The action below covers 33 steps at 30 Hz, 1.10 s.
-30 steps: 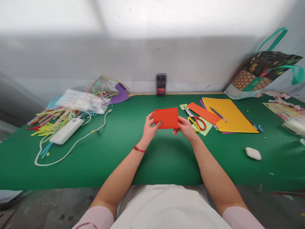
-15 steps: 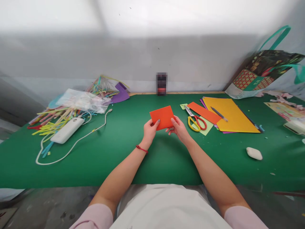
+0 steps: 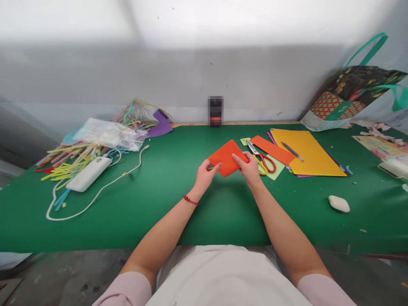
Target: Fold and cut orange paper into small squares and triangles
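You hold a folded orange paper [image 3: 227, 157] between both hands, lifted just above the green counter [image 3: 159, 204] and turned so one corner points away from you. It already looks doubled over, flat and creased; whether more folds are wanted you cannot read from the sheet alone, and nothing on it appears cut or glued so far.

Your left hand [image 3: 205, 176] pinches the near left corner, thumb on top and fingers under, closed on the paper. Your right hand [image 3: 250, 168] grips the right edge the same way, its thumb [image 3: 238, 159] lying across the upper face, fingers clamped beneath. Both forearms reach forward from your lap and converge at the sheet, wrists slightly bent inward; a red string bracelet [image 3: 190, 199] sits on the left wrist.

Just beyond your right fingers lie the scissors [image 3: 262, 161] with red and yellow handles, resting partly on a pale green scrap, and an orange strip [image 3: 272, 150] beside them. Farther right is a stack of yellow sheets [image 3: 306, 154] with a pencil [image 3: 291, 151] on it. Well off to the left of your left fingers sit a white power bank [image 3: 89, 174] with its cable and a heap of coloured straws [image 3: 70, 163]. A white eraser [image 3: 338, 203] lies apart, to the right.
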### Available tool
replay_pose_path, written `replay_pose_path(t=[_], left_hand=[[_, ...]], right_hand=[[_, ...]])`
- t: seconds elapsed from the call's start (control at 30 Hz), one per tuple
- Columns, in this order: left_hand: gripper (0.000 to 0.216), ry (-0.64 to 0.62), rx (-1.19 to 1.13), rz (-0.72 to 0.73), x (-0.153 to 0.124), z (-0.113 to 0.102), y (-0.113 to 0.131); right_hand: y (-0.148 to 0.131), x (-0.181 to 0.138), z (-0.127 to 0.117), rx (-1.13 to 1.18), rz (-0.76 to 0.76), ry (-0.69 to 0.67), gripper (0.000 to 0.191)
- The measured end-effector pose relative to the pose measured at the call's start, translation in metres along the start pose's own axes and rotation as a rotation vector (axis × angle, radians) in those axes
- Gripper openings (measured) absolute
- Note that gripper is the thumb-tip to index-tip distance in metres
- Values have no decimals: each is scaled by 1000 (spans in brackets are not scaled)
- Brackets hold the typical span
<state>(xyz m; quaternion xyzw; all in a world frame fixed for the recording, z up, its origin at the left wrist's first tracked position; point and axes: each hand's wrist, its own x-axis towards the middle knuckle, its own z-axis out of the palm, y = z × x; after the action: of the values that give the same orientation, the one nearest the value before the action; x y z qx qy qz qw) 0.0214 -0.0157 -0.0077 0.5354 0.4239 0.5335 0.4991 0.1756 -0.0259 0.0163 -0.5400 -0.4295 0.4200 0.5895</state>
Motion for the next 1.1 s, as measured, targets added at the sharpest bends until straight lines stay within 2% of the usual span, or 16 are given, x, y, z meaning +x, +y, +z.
replay_pose_path(t=[0.13,0.3,0.4,0.47,0.6,0.73,0.8,0.93,1.1], left_hand=[[43,79,36,72,7,-13,9],[33,-42,102,-45,6,-18,16],[28,-68,125,-81,3,-16,15],[26,-59,139,-62,3,-15,14],[24,35,161,19,1,-11,11],[26,108,147,74,-2,-8,10],[27,133,123,73,-3,-7,10],[33,94,-13,33,-2,-6,11],[48,24,-106,44,-2,-10,18]], right_hand=[[-6,3,-7,-45,51,-85,38],[-7,-3,-4,-90,83,-322,35],[-4,-4,-2,-83,108,-380,34],[-1,-4,-1,-75,114,-363,35],[6,-1,2,-41,60,-292,39],[13,-3,10,142,91,-253,48],[16,-6,15,197,104,-224,44],[17,-8,18,219,90,-175,37],[11,-7,11,265,134,-207,36]])
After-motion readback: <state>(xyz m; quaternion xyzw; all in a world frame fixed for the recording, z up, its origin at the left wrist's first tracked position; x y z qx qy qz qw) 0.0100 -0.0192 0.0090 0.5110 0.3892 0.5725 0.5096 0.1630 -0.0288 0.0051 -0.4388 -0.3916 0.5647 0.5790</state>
